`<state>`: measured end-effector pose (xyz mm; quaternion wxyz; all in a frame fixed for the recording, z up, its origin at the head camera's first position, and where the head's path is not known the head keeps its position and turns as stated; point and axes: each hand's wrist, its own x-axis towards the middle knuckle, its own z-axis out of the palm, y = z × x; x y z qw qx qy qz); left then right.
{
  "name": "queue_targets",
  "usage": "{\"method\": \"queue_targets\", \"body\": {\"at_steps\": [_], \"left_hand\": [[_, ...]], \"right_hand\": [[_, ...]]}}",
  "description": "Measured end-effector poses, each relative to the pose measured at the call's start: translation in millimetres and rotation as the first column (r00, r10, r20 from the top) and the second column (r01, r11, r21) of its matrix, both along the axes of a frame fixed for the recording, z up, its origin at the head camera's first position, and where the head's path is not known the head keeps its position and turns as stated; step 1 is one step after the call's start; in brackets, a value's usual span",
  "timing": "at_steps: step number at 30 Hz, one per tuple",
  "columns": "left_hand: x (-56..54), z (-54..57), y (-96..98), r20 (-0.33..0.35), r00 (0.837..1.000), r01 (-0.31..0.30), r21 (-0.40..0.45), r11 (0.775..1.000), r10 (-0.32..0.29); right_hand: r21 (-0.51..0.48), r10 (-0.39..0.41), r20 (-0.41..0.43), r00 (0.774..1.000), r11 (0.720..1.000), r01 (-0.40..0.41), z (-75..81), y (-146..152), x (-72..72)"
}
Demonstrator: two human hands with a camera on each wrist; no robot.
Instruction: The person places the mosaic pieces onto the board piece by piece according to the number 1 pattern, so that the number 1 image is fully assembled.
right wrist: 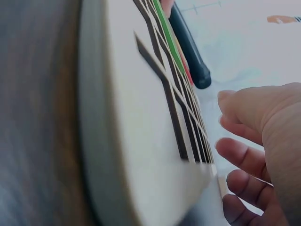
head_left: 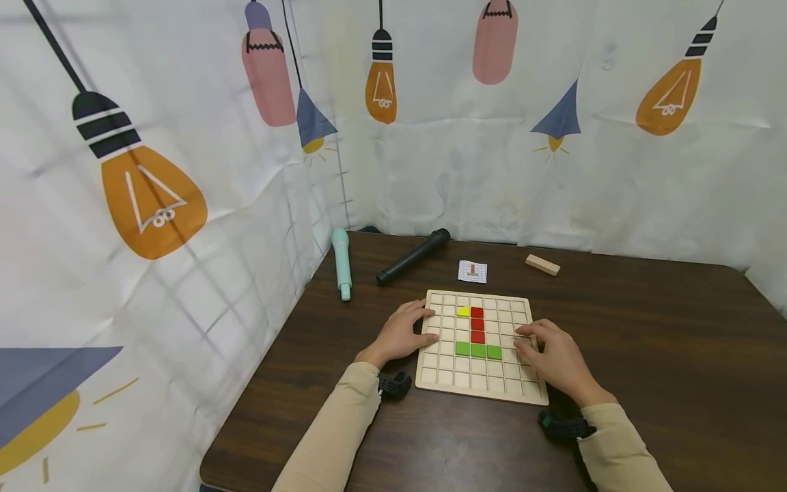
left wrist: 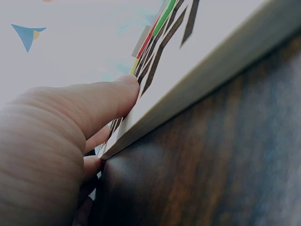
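A square wooden grid board lies on the dark table. On it a yellow triangular tile sits left of a column of red square tiles, above a row of green square tiles. My left hand touches the board's left edge; in the left wrist view its thumb rests on the rim, the other fingers partly hidden. Over the board's right side is my right hand, fingers loosely bent. The right wrist view shows nothing held between its fingertips.
Behind the board lie a black microphone, a small printed card and a wooden block. A mint-green microphone lies near the table's left edge. Patterned fabric hangs behind and to the left of the table.
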<state>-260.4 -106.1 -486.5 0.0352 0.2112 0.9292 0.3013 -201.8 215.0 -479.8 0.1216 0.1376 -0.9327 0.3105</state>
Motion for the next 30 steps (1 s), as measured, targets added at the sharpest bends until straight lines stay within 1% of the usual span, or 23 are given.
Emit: {"method": "queue_targets", "body": {"at_steps": [4, 9, 18, 25, 30], "left_hand": [[-0.3, 0.4, 0.3, -0.01, 1.0, 0.004, 0.004, 1.0, -0.004], [1.2, -1.7, -0.5, 0.0, 1.0, -0.001, -0.007, 1.0, 0.001], [2.3, -6.9, -0.6, 0.008, 1.0, -0.009, -0.025, 1.0, 0.01], [1.7, -4.3, -0.7, 0.006, 1.0, -0.003, -0.005, 1.0, 0.003], [1.6, -2.9, -0.4, 0.0, 1.0, 0.002, 0.01, 1.0, -0.002]], "right_hand": [[-0.007, -0.024, -0.007, 1.0, 1.0, 0.024, -1.7, 8.6, -1.7], [-0.002, -0.05, 0.004, 0.999, 0.999, 0.05, -4.8, 16.0, -1.8], [-0.019, -0.046, -0.005, 0.999, 0.999, 0.046, -7.8, 21.0, 0.3], [-0.016, -0.06, -0.057, 0.997, 0.998, 0.06, -6.7, 24.7, -2.2], [-0.011, -0.062, -0.064, 0.996, 0.998, 0.061, -5.4, 26.0, -2.5]]}}
